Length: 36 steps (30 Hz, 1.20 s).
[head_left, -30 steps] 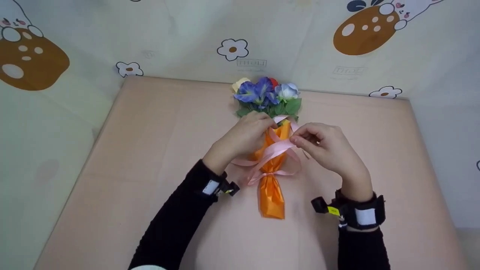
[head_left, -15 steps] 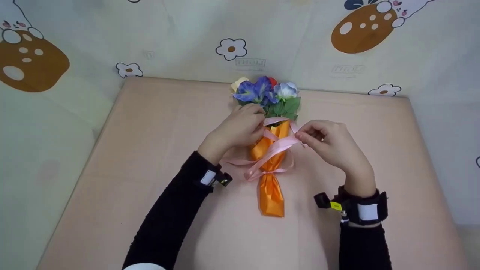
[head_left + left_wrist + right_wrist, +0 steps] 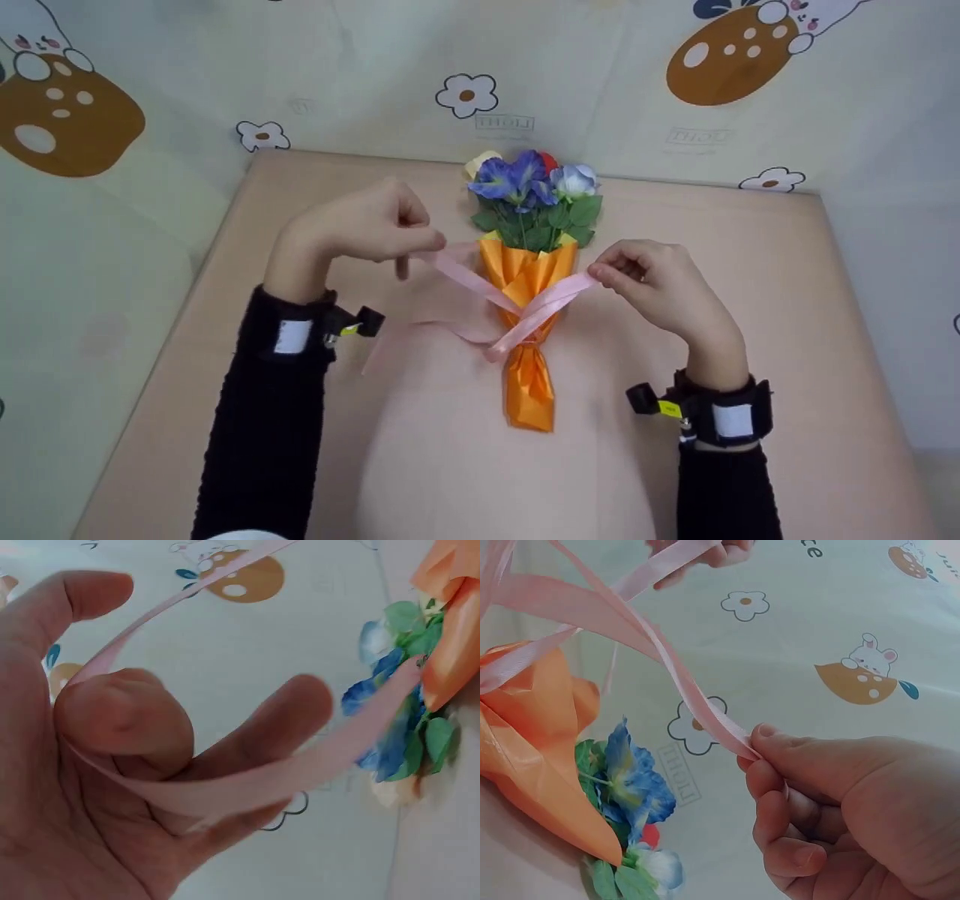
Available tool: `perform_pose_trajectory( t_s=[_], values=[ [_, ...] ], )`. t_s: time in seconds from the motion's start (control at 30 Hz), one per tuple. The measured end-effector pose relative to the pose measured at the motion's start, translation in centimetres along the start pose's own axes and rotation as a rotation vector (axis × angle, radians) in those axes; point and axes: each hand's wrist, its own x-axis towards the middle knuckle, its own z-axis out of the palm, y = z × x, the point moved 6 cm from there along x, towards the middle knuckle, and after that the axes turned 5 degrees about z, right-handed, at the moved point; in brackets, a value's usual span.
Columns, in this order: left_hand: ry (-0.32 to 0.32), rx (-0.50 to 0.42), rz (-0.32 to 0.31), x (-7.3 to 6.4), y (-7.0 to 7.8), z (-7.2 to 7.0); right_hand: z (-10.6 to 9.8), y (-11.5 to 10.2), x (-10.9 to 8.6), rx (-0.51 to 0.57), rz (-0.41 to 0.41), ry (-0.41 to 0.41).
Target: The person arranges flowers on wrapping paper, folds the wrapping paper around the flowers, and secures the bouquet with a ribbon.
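A bouquet of blue, pale blue, yellow and red flowers [image 3: 525, 184] lies on the table, wrapped in orange paper [image 3: 528, 390] that is gathered at the waist. Pink ribbon [image 3: 553, 300] goes round that waist and crosses over the front. To the left of the bouquet, my left hand [image 3: 367, 221] holds one ribbon length; in the left wrist view this ribbon [image 3: 247, 791] loops through the curled fingers, while other fingers extend. My right hand [image 3: 660, 289], on the right side, pinches the other length between thumb and forefinger, clearly seen in the right wrist view [image 3: 832, 795].
A loose ribbon tail [image 3: 450, 326] trails left over the pinkish-beige table [image 3: 757, 300]. Behind the table's far edge hangs a pale wall covering [image 3: 360, 67] printed with flowers and rabbits. Each wrist wears a black strap with a small camera.
My left hand has moved left away from the bouquet, drawing a ribbon length out with it, and the wrapped stem end has shifted slightly left. The right hand keeps its pinch, nearly still.
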Motion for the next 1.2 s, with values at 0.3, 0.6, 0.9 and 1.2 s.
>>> perform_pose_trajectory(
  t_s=[0.3,0.6,0.9,1.2],
  values=[
    [-0.202,-0.337,0.186,-4.2,3.4,1.3,-0.4,-0.3,0.0,0.028,0.048,0.068],
    [-0.231,-0.454,-0.103,1.7,8.0,14.7,-0.3,-1.2,-0.2,0.122,0.049,0.123],
    [-0.072,-0.27,0.0,7.3,8.5,20.4,-0.7,-1.4,-0.4,0.172,0.026,0.132],
    [-0.022,-0.061,0.077,5.4,8.9,16.0,-0.6,-1.8,-0.5,0.17,0.031,0.121]
  ],
)
